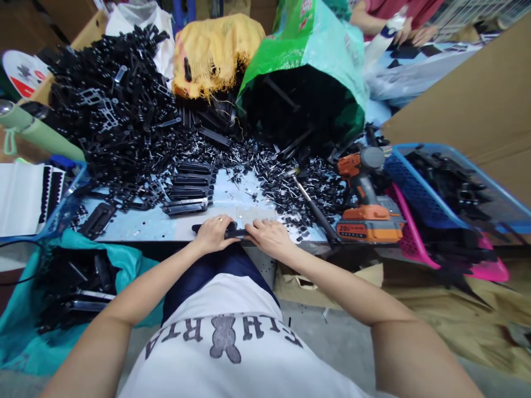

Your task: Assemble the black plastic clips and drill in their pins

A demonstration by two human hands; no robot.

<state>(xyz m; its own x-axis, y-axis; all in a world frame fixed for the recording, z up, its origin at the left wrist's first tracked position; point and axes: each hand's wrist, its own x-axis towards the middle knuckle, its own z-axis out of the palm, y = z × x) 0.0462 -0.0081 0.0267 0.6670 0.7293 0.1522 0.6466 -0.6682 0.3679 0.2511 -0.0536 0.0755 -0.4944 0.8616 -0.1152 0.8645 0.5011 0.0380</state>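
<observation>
My left hand [214, 233] and my right hand [269, 237] rest at the table's near edge, both closed on one long black plastic strip [234, 232] that lies flat between them. The left hand's fingers curl over its left part, and the right hand presses down on its right end. Just beyond the hands lies a short stack of similar black strips [187, 188]. Small black pins and screws [286, 177] are scattered across the light blue table top [232, 202].
A big heap of black parts [112, 105] fills the back left. An orange cordless drill [365, 204] stands at the right, beside blue [418, 193] and pink [409, 237] baskets. A green sack [307, 61] and yellow mesh bag [215, 50] sit behind. Another person's hands [410, 34] work far right.
</observation>
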